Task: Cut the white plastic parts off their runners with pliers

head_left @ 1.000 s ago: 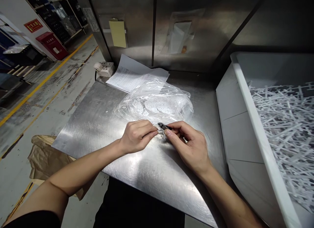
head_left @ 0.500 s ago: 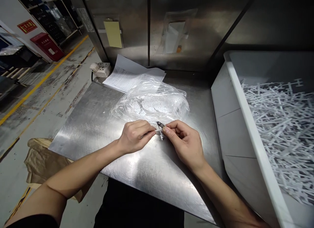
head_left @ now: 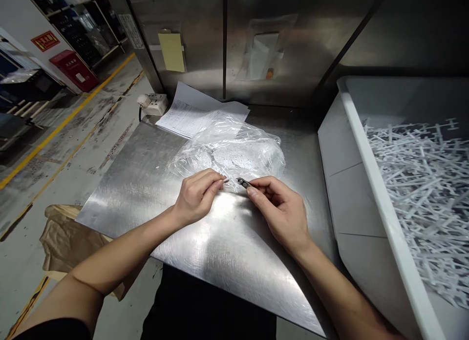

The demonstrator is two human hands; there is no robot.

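The left hand (head_left: 196,198) pinches a small white plastic piece (head_left: 226,180) between thumb and forefinger, and that piece now looks shorter than half a second ago (seemingly trimmed). The right hand (head_left: 282,210) stays closed round a dark cutter (head_left: 242,182), tip just beside it. Both hover mid-tabletop (head_left: 146,183), at the clear bag (head_left: 230,152); the white bin (head_left: 351,149) of sprues stands at the right edge.

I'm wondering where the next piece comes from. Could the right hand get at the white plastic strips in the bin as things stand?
Probably yes. The bin stands open-topped beside the right hand, nothing between them, but its grip is taken up by a small dark tool.
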